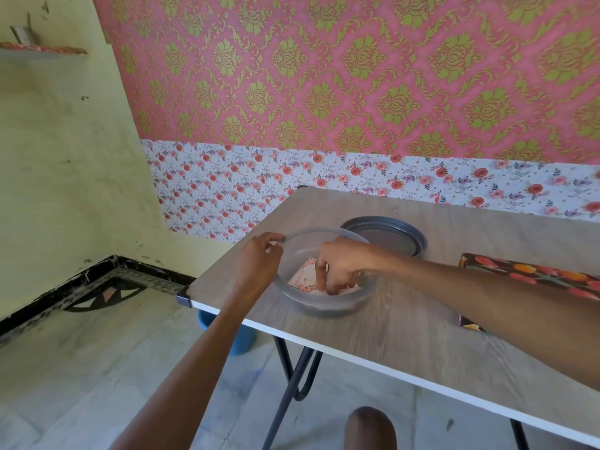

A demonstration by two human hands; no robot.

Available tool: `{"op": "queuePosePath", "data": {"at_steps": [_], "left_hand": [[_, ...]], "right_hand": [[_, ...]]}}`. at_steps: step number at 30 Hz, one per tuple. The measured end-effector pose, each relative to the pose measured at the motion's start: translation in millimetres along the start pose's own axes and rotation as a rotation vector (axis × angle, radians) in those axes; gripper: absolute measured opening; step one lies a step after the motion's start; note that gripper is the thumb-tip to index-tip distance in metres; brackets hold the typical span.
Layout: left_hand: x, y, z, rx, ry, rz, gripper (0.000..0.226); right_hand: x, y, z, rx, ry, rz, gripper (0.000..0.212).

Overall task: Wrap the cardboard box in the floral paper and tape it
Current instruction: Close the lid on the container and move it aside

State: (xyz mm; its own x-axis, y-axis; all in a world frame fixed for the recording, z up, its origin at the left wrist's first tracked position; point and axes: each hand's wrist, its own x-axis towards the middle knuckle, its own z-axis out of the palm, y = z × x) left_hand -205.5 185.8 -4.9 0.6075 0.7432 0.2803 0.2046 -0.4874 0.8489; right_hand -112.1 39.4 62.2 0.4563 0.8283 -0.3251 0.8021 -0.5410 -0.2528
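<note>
You held clear round plastic tub (324, 308).
L hand (259, 258) pinched thin rim; R hand (341, 264) inside, fingers curled on flat floral piece (302, 276), can't tell if gripped.

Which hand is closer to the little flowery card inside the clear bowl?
Right. The right hand reaches into the clear bowl, fingers on the flowery card; the left hand grips the rim, left of it.
</note>
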Motion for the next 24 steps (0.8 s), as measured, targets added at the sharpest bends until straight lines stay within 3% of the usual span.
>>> {"op": "queuePosePath", "data": {"at_steps": [9,15,18,20,22,24], "left_hand": [[-2,2,-2,0.034,-0.007,0.011,0.022],[-2,4,-5,0.159,-0.061,-0.006,0.022],[-10,15,-7,0.398,0.108,0.166,0.021],[-14,27,-8,0.379,0.167,0.324,0.017],[-16,41,-7,0.339,0.016,0.317,0.014],[-19,55,-3,0.298,-0.214,0.162,0.017]], "right_hand": [[-1,7,-10,0.022,0.104,-0.004,0.031],[6,16,-4,0.075,0.085,0.115,0.022],[6,17,-3,0.13,0.127,0.146,0.017],[6,18,-2,0.178,0.165,0.155,0.014],[6,21,-3,0.213,0.213,0.131,0.014],[4,21,-5,0.25,0.282,0.099,0.014]]}}
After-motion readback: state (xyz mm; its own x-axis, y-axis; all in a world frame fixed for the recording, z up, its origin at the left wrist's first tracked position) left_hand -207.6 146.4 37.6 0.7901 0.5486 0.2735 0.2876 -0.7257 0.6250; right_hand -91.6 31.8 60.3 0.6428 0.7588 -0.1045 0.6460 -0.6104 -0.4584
